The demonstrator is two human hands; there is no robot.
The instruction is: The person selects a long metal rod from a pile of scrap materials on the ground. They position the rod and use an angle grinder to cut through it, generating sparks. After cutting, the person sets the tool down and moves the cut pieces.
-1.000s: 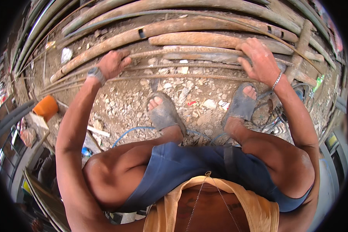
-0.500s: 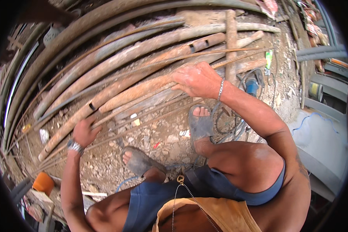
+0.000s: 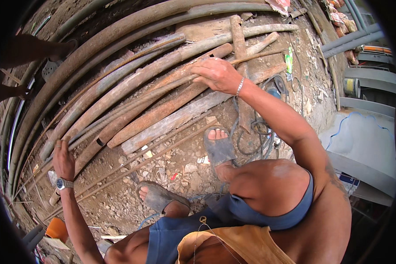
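Note:
My right hand is closed around thin rusty steel rods, and their ends stick out past it to the right. Farther left along the same rods, my left hand has its fingers bent over them. Between my hands the rods lie at a slant above several rusty pipes. A rusty pipe and a pale, weathered plank lie just below them. Two more thin rods rest on the gravel nearer my feet.
A thick curved pipe spans the far side. A short upright-lying pipe crosses the others near a blue power tool and its black cable. An orange cup sits at lower left. Another person's limbs show at upper left.
Both hands have moved away from me with the rods, which now lie farther over the pipes. My left hand has also shifted left. The plank below is more exposed.

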